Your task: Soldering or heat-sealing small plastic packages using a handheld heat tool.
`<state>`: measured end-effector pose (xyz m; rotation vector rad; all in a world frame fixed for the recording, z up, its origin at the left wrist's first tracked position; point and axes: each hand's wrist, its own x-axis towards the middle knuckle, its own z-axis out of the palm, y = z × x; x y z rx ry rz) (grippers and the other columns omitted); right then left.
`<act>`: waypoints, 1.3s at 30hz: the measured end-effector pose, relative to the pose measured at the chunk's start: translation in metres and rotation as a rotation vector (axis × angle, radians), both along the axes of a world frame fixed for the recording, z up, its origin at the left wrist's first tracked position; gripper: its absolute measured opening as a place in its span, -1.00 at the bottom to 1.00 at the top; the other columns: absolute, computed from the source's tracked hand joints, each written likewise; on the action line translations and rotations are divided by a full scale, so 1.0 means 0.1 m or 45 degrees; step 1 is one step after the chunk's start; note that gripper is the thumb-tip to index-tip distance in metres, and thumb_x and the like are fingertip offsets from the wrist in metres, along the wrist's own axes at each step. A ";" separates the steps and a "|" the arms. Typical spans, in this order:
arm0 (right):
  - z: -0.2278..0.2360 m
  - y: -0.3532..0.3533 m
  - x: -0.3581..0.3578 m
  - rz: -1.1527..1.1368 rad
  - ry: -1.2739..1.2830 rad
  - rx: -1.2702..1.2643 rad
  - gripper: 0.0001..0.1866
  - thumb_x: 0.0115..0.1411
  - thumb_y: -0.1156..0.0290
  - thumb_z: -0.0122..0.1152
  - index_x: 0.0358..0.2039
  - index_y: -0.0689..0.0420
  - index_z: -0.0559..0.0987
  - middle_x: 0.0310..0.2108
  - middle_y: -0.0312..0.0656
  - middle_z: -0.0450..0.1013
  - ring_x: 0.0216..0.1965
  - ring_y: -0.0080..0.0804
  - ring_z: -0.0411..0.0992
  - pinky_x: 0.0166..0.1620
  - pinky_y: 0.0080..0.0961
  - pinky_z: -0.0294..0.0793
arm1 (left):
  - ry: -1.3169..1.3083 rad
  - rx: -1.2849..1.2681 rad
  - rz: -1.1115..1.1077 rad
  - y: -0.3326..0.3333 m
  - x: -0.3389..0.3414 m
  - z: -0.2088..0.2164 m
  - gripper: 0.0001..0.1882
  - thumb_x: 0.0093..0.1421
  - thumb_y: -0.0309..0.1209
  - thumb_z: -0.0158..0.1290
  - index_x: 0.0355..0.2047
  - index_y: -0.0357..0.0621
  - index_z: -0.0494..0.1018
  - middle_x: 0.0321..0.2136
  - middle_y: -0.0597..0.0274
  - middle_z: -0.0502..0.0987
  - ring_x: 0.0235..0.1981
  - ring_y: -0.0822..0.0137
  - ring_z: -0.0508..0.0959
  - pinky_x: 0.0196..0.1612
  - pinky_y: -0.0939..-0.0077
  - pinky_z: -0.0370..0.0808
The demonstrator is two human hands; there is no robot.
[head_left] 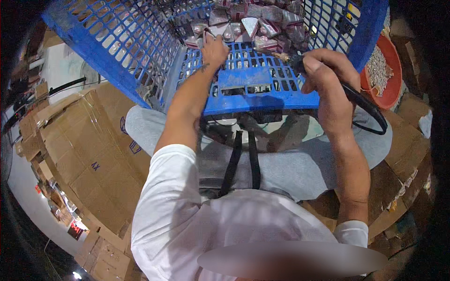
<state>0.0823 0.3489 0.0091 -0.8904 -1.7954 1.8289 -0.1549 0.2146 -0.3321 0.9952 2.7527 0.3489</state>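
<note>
My left hand (pixel 215 52) reaches into a blue plastic basket (pixel 246 78). Its fingers are apart and touch the near edge of a pile of small clear plastic bags (pixel 268 27) with reddish edges. Whatever lies under the fingertips is partly hidden. On the right, above the basket's near corner, my right hand (pixel 332 79) is closed round a black handheld tool (pixel 297 62). A thick black cord (pixel 368 104) loops out behind that hand. The hand covers most of the tool, so its exact kind is unclear.
The basket's slatted walls rise on both sides. An orange-red bowl (pixel 393 77) of small pale pieces stands at the right. Flattened cardboard (pixel 89 154) lies at the left, with more cardboard (pixel 405 126) at the right. Two black straps (pixel 253 161) hang between my legs.
</note>
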 end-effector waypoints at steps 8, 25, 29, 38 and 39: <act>0.04 -0.07 0.00 0.123 0.059 0.073 -0.76 0.12 0.30 0.25 -0.30 0.22 0.60 -0.52 -0.25 0.47 -0.51 -0.53 0.42 -0.42 -0.55 0.39 | -0.970 0.645 0.211 -0.57 -0.13 1.10 -0.57 0.16 -0.23 0.05 -0.01 -0.22 0.48 0.00 -0.04 0.51 -0.06 0.10 0.54 -0.07 0.32 0.48; -0.07 -0.27 -0.04 0.286 0.123 0.360 -0.71 0.13 0.27 0.25 -0.28 0.25 0.60 -0.50 -0.15 0.50 -0.50 -0.45 0.46 -0.40 -0.48 0.41 | -2.034 1.607 0.301 -0.64 0.68 2.07 -0.54 0.24 -0.29 0.03 0.09 -0.24 0.28 -0.15 0.06 0.53 -0.19 0.18 0.62 -0.14 0.31 0.64; -0.06 -0.26 -0.03 0.310 0.088 0.383 -0.70 0.13 0.26 0.25 -0.28 0.26 0.61 -0.51 -0.16 0.50 -0.49 -0.46 0.47 -0.39 -0.48 0.42 | -1.973 1.561 0.272 -0.60 0.82 2.16 -0.42 0.12 -0.44 -0.05 0.19 -0.21 0.19 -0.05 0.00 0.47 -0.06 0.07 0.56 -0.02 0.16 0.58; -0.09 -0.21 -0.03 0.416 0.094 0.567 -0.73 0.13 0.29 0.27 -0.29 0.25 0.61 -0.47 -0.08 0.52 -0.44 -0.33 0.52 -0.34 -0.45 0.45 | -0.587 1.074 -0.218 -0.52 0.86 2.30 -0.33 -0.07 -0.51 0.26 0.12 -0.08 0.35 -0.07 -0.03 0.55 -0.03 0.16 0.57 0.05 0.37 0.45; -0.09 -0.21 -0.03 0.428 0.069 0.571 -0.74 0.13 0.30 0.27 -0.29 0.25 0.60 -0.46 -0.06 0.53 -0.42 -0.29 0.53 -0.34 -0.44 0.45 | -0.624 1.083 -0.205 -0.52 0.86 2.29 -0.34 -0.08 -0.51 0.27 0.10 -0.08 0.39 -0.05 0.00 0.55 0.00 0.15 0.56 0.07 0.36 0.45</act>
